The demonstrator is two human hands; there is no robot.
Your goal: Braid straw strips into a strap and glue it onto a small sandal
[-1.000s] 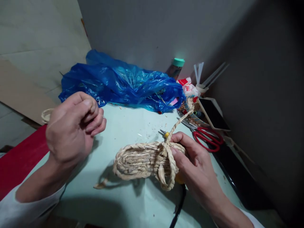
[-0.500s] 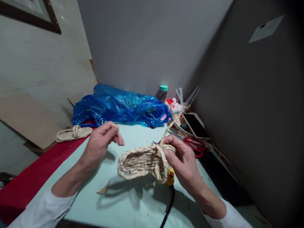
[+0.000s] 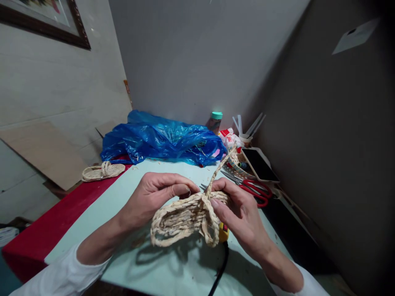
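Pinching the woven straw sandal (image 3: 182,220) between thumb and index finger near its strap, the right hand (image 3: 242,209) holds it tilted just above the table (image 3: 129,193), where it casts a shadow. The left hand (image 3: 154,197) is at the sandal's upper edge, its fingers curled in toward the thumb; whether they grip the straw cannot be told. A looped strap hangs at the near side of the sandal, and a braided straw cord (image 3: 217,172) runs up from it, away from the person.

Behind the sandal and partly hidden by it is a yellow tool (image 3: 224,233) with a red switch, and a black cable (image 3: 222,263) runs from it toward the near edge. A long black panel (image 3: 296,234) lies to the right. Beyond the right hand are scissors (image 3: 257,191) with red handles, and past them a tablet (image 3: 261,164) with a dark screen, beside a small basket (image 3: 236,158).

On the left, a second straw sandal (image 3: 103,171) lies on red cloth (image 3: 55,222). Farther back spreads a crumpled blue plastic bag (image 3: 166,139), with a green-lidded bottle (image 3: 215,123) behind its right end. Next to that are a red-and-white packet (image 3: 227,135) and a cup (image 3: 245,139) of pale sticks (image 3: 256,124). A framed picture (image 3: 49,24) hangs on the left wall (image 3: 61,82).
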